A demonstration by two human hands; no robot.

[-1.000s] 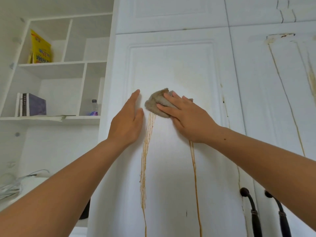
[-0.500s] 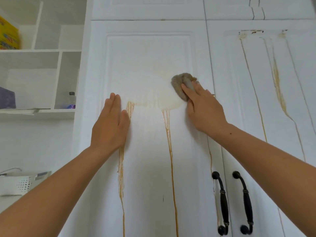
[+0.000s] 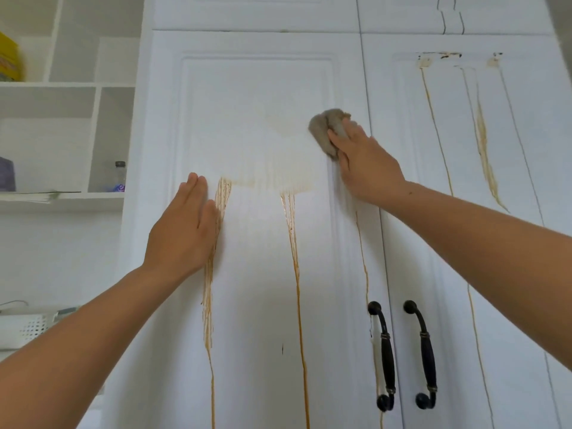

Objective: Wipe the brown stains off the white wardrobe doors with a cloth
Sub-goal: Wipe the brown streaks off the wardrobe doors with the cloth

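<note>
My right hand (image 3: pixel 365 162) presses a crumpled grey-brown cloth (image 3: pixel 325 128) against the right side of the left wardrobe door's (image 3: pixel 257 97) panel. My left hand (image 3: pixel 185 227) lies flat and open on the same door, lower left, its thumb beside a brown drip stain (image 3: pixel 213 258). A second brown drip (image 3: pixel 294 258) runs down the panel's middle, below a faint smeared patch (image 3: pixel 278 181). A thinner streak (image 3: pixel 363 258) follows the door's right edge. The right door (image 3: pixel 526 150) carries several long brown streaks (image 3: pixel 483 144) from its top.
Two black handles (image 3: pixel 383 354) (image 3: pixel 425 354) hang where the doors meet. Open white shelves (image 3: pixel 62 85) at left hold a yellow packet (image 3: pixel 9 60), a small bottle (image 3: pixel 119 178) and a purple box (image 3: pixel 6 174). A white basket (image 3: pixel 28 329) sits lower left.
My right hand has wiped the cloth from the panel's left side to its right edge, leaving a faint smear. The view has shifted right. The left hand stays flat on the door.
</note>
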